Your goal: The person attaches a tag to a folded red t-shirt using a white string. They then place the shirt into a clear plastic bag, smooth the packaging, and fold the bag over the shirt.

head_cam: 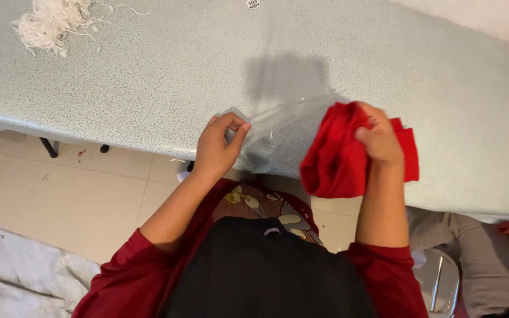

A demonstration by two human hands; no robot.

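My right hand (pixel 380 141) grips a folded red cloth (pixel 336 159) and holds it just above the near edge of a speckled grey table (pixel 148 70). My left hand (pixel 218 147) pinches the open edge of a clear plastic bag (pixel 278 121), which lies flat on the table between the two hands. The red cloth hangs to the right of the bag's mouth, close to it but outside it.
A heap of white threads (pixel 51 23) lies at the table's far left corner. White fabric (pixel 19 277) is piled on the tiled floor at lower left. A metal stool (pixel 440 277) and another person's grey-clad leg (pixel 484 253) are at lower right.
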